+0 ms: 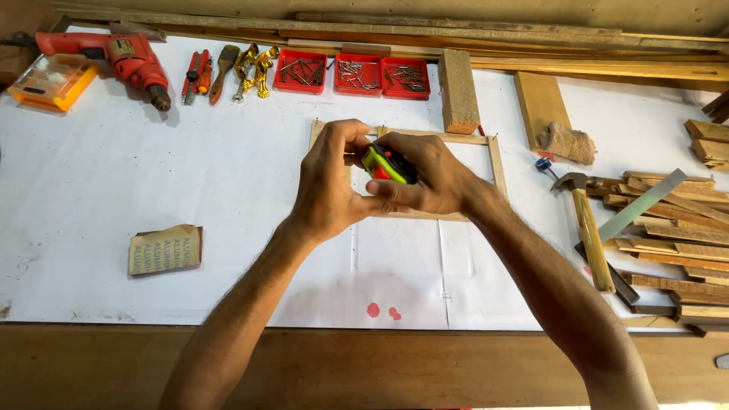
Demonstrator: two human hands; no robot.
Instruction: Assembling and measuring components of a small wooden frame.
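Left hand (328, 182): we see its fingers curled and pinched at the front of the tape measure (388, 164), likely on the blade tip, which is hidden.
Tape measure: a small, hard, yellow-green and red case held above the wooden frame (495, 163) on the desk (114, 197); we judge it light, rigid and best gripped around the body.
Right hand (431, 178): closed around the case.
Hard to see: any drawn-out blade; the hammer (588, 228) lies well apart, to the right.

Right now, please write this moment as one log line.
left hand: on tape measure | right hand: holds tape measure | under hands: wood frame | right: hammer | table: white
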